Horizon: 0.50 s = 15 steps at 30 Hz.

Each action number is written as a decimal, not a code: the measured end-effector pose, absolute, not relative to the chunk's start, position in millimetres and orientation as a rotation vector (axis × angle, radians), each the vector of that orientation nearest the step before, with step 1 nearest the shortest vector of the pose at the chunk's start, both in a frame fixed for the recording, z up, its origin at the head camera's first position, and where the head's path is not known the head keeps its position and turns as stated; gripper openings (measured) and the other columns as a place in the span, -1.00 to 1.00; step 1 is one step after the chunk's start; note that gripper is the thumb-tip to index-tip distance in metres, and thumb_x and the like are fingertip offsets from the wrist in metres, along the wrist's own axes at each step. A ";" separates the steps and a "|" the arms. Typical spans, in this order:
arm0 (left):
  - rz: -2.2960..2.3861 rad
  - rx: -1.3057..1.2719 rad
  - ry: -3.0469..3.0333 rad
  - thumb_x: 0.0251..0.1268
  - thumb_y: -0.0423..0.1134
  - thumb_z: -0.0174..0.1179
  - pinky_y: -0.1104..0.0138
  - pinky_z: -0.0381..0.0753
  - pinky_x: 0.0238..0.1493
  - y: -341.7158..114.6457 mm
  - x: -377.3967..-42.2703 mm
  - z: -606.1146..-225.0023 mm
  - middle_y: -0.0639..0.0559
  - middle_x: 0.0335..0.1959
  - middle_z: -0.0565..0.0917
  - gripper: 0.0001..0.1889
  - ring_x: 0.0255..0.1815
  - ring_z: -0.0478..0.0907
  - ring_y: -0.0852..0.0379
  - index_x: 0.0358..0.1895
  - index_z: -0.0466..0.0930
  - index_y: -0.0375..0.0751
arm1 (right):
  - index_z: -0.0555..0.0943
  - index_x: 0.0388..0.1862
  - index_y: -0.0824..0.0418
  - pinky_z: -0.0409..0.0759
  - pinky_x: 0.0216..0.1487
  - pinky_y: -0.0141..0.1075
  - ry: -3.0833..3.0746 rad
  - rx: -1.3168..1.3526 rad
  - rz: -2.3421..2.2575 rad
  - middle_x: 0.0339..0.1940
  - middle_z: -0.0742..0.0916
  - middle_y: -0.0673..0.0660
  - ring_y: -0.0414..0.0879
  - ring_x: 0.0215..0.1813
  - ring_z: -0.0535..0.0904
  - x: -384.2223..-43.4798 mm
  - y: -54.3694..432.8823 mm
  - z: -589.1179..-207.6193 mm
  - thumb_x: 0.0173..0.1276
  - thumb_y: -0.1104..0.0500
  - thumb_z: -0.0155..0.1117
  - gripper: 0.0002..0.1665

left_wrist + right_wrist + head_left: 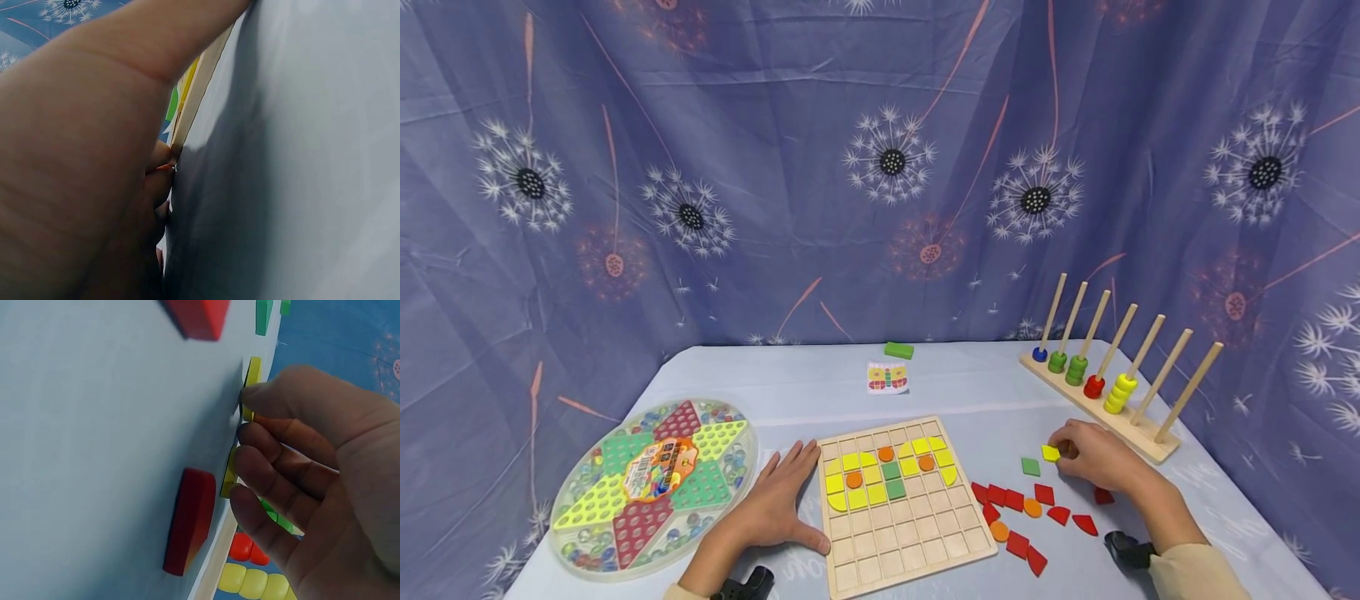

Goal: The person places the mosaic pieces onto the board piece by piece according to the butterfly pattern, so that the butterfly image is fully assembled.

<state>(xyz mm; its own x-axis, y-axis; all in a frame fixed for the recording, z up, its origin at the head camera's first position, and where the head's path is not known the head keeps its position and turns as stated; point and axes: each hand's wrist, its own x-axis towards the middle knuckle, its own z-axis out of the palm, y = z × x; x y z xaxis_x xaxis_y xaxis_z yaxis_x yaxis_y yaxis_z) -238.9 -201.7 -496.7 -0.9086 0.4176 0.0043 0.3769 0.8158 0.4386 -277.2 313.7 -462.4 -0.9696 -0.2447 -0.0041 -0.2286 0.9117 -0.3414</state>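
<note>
A wooden grid board [895,533] lies on the table, with yellow tiles, orange discs and green squares [892,480] set in its upper rows. Along its left edge my left hand [772,507] rests with fingers spread, thumb and fingertips touching the frame. My right hand [1097,458] is to the right of the board and pinches a yellow tile [1050,453] between thumb and index finger. Beyond that tile, a second yellow tile [229,478] lies by the other fingertips in the right wrist view. A green square tile [1031,467] lies just left of the right hand.
Red tiles [1017,545] and orange discs [1032,507] are scattered right of the board. A picture card [887,377] and green block [898,350] lie behind it. A bead-and-peg stand [1150,437] is at the right, a round marble game board [700,492] at the left.
</note>
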 end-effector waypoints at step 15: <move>0.682 0.643 2.924 -0.66 0.63 0.30 -0.10 -0.27 0.44 -200.4 -237.2 -496.0 -0.09 0.52 0.06 0.50 0.53 -0.14 -0.12 0.51 0.05 -0.25 | 0.70 -0.23 0.10 0.57 -0.29 -0.31 2.966 -0.469 -0.648 -0.39 0.58 -0.09 -0.14 -0.34 0.44 -282.0 273.7 -458.9 -0.10 0.19 0.54 -0.64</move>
